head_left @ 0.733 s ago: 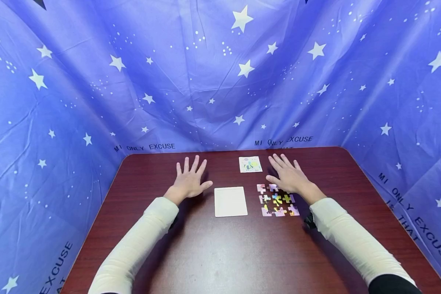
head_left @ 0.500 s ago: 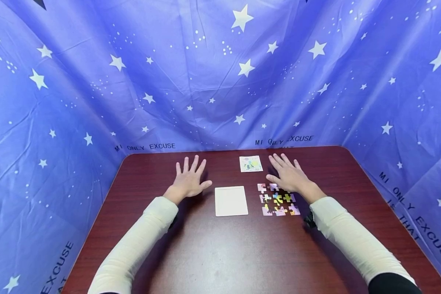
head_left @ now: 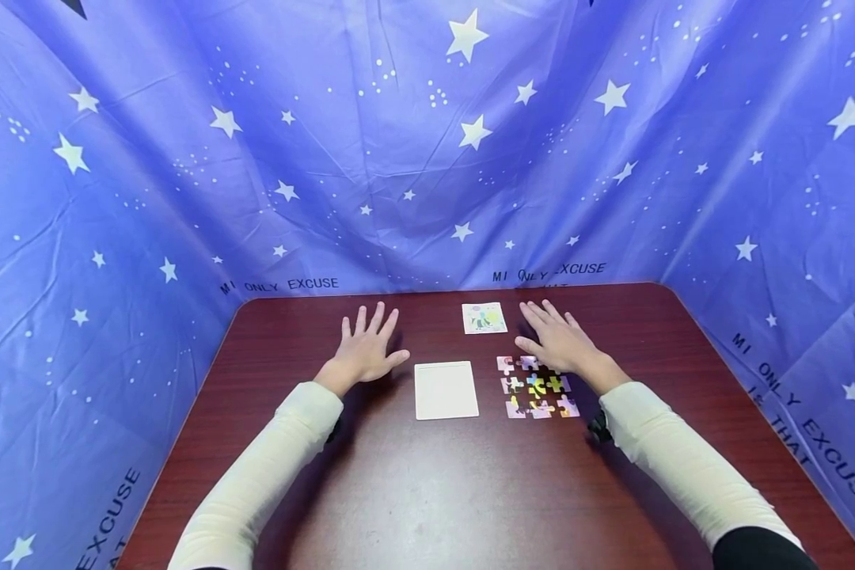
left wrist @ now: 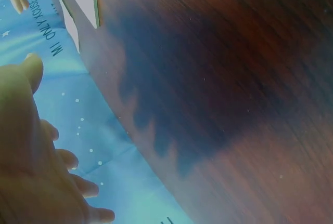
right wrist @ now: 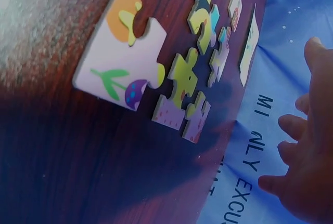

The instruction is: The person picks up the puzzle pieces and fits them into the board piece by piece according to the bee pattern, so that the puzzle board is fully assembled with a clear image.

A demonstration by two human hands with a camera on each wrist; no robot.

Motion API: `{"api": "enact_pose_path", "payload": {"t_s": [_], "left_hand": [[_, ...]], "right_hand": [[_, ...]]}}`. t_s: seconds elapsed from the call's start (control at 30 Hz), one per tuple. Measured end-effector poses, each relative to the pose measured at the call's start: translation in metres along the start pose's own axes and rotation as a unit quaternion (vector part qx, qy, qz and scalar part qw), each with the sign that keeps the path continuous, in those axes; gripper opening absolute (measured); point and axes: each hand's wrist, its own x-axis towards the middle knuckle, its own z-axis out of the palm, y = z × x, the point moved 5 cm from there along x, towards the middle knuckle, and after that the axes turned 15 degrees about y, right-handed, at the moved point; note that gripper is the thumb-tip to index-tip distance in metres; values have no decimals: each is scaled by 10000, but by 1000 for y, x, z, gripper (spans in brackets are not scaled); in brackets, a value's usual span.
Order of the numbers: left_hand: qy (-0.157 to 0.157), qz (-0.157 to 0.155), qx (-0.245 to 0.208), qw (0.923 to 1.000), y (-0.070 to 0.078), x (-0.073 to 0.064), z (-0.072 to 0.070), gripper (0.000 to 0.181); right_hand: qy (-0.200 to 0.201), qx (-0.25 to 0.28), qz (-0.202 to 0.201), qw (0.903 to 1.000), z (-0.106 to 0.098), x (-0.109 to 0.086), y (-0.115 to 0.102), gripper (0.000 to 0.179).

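Observation:
My left hand [head_left: 365,354] is held over the table with fingers spread, left of a white square tray [head_left: 446,391]; it holds nothing. Its shadow falls on the wood in the left wrist view. With fingers stretched out, my right hand [head_left: 560,342] hovers beside the puzzle pieces [head_left: 537,386], its wrist partly covering the far right ones. Those pieces lie apart in rows, printed pink, yellow and purple. A corner piece [right wrist: 117,52] with a purple flower shows large in the right wrist view. Left of my right fingertips lies a square picture card [head_left: 484,318] with a bee-like drawing.
The dark red wooden table [head_left: 427,491] has rounded far corners. A blue curtain [head_left: 370,158] with white stars and printed words hangs behind it and along both sides.
The whole head view shifts very slightly. Both hands keep their spread pose, and the tray, card and puzzle pieces stay where they were.

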Motion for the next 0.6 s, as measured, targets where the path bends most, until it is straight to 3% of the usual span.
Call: {"api": "enact_pose_path", "payload": {"t_s": [0.2,0.6], "left_hand": [[-27,112,-422,9990,2,-5,2,87],[-502,903,-949,9901,16,-26,11,95]], "right_hand": [[249,270,-308,9989,4,3,-3,69],[525,878,-812,9914,10,5,-16,55]]}}
